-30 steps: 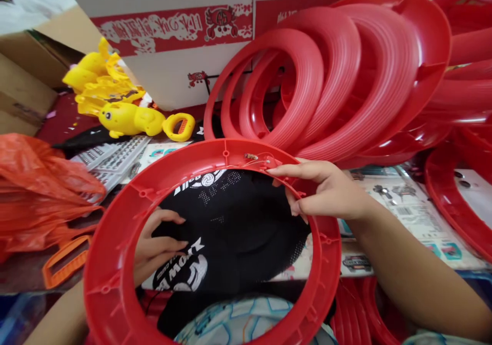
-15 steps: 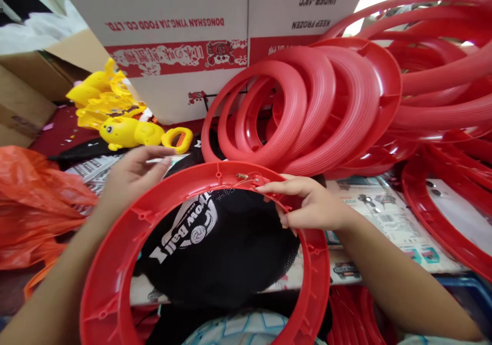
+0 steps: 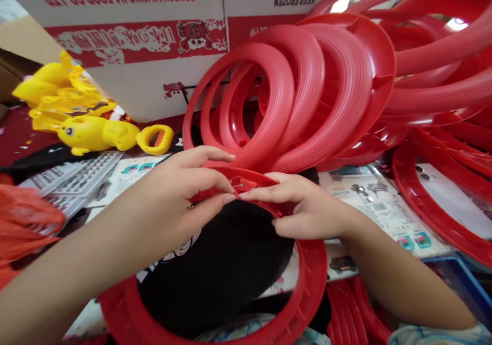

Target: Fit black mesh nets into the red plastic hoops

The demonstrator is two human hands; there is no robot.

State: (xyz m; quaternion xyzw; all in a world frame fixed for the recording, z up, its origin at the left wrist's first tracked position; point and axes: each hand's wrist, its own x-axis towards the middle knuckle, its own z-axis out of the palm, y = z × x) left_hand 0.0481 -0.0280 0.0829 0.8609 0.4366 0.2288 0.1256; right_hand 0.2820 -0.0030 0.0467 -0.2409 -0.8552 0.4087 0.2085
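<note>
A red plastic ring (image 3: 310, 283), its hollow ribbed side up, lies tilted before me. At its far rim, a small red fitting (image 3: 246, 184) with a thin wire sits in the channel. My right hand (image 3: 307, 204) grips the ring's far right part, thumb beneath and index fingertip by the fitting. Just left of it, my left hand (image 3: 188, 188) is pinched closed, its thumb and fingertips touching beside the wire. Whatever is between those fingertips is too small to make out. Through the ring's opening shows black mesh cloth (image 3: 215, 268) with white print, partly hidden by my left hand.
Several ribbed red rings (image 3: 286, 86) lean in a stack behind, against a white carton (image 3: 134, 91). More red rings (image 3: 407, 196) lie at right. Yellow toy parts (image 3: 92, 132), clear trays of small metal parts (image 3: 82, 181) and an orange plastic bag (image 3: 26, 227) are at left.
My left hand has moved right and down from the ring's far left to its far rim, closing its fingers beside my right fingertip. The view has shifted, and the ring now tilts more.
</note>
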